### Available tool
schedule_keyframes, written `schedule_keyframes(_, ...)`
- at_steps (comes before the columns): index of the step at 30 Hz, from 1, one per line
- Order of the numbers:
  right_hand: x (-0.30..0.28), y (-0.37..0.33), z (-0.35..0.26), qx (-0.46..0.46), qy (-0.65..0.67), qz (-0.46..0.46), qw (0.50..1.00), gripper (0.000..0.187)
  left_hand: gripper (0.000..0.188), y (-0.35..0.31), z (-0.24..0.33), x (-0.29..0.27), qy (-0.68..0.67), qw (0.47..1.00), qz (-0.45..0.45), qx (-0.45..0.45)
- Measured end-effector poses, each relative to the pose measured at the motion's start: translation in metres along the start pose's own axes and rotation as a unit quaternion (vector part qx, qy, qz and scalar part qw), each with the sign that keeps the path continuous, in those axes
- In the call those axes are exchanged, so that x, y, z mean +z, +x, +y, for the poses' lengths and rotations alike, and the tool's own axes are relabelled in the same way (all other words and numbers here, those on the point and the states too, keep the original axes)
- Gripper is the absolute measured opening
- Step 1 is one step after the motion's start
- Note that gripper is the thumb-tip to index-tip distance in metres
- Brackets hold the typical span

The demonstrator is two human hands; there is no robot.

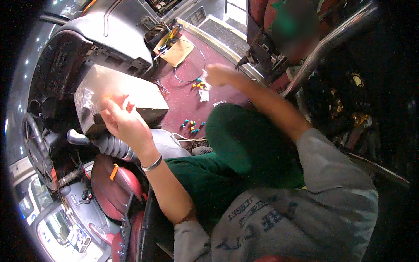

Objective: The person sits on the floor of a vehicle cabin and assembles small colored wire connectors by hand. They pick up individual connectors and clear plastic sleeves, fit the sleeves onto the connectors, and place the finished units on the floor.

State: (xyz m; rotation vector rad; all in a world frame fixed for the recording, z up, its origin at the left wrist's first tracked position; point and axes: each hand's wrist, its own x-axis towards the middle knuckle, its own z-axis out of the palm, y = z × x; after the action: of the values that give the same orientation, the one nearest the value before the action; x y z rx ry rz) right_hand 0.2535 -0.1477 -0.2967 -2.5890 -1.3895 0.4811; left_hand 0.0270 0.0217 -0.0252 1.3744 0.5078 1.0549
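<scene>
My left hand (125,123) is raised over the corner of a pale box-shaped block (144,94), its fingers bent together around something too small and glare-washed to name. Out over the red floor, my right hand (218,75) is closed and slightly blurred. A small clear plastic bag (204,76) shows at its fingertips. Just below it lies a cluster of small yellow and teal pieces (199,85), beside another small clear bag (204,95). A second group of small teal, yellow and dark pieces (192,126) rests on the floor nearer my knees.
An open cardboard box (176,51) with tools stands farther off, a thin black cable loop (190,81) beside it. To the left are a gear lever (78,138), a steering wheel (37,150) and a red seat (115,185). Another person (294,28) is at the upper right.
</scene>
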Motion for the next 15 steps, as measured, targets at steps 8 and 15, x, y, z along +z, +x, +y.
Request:
schedule_keyframes(8, 0.117, -0.074, 0.017, 0.317, 0.075, -0.178, 0.929, 0.041, 0.027, -0.003, -0.002, -0.030, 0.031, 0.999, 0.016, 0.003)
schedule_keyframes(15, 0.049, -0.015, 0.056, 0.146, -0.034, -0.114, 0.982, 0.043, 0.022, 0.001, -0.007, -0.010, -0.029, 0.995, -0.090, -0.036)
